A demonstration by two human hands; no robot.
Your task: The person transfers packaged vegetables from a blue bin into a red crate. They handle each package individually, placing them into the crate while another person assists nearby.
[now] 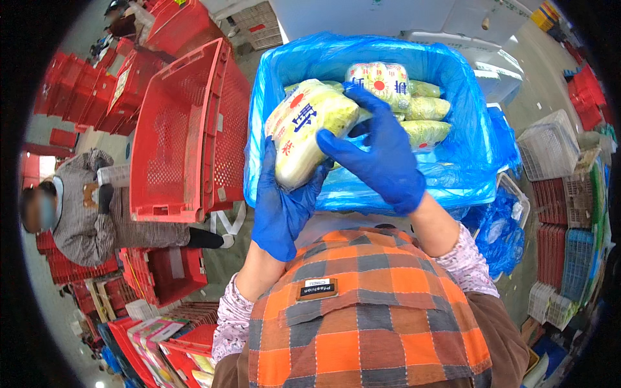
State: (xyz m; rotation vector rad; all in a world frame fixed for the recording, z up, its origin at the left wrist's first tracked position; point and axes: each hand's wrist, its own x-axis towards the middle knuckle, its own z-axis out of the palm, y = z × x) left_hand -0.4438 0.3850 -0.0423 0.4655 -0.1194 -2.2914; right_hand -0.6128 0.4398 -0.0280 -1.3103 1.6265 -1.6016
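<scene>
A napa cabbage (315, 131) wrapped in printed clear film is held tilted above a bin. From below, my left hand (286, 203), in a blue glove, cups its pale base end. My right hand (383, 150), gloved alike, has its thumb against the near side and its fingers spread around the leafy end. Whether that hand bears any weight cannot be told. Under them stands the bin (320, 42), lined with blue plastic film. More wrapped cabbages lie inside, one with its print facing up (378, 85) and several beside it (427, 109), partly covered by my right hand.
A tall red plastic crate (170, 140) stands left of the bin, with stacked red crates (82, 92) beyond. A person (92, 208) is farther left. White foam boxes (364, 19) border the far side. Blue film (499, 237) and crate stacks (565, 242) lie right.
</scene>
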